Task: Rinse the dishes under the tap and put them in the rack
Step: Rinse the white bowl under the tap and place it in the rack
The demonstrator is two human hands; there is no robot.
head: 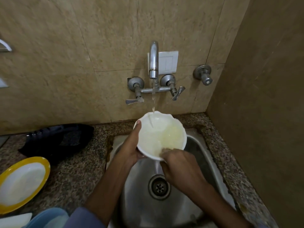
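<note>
Head view: white scalloped bowl [160,135], water-filled.

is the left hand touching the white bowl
Touching. The head view shows the left hand gripping the white bowl at its left side, thumb over the rim and fingers underneath.
</note>
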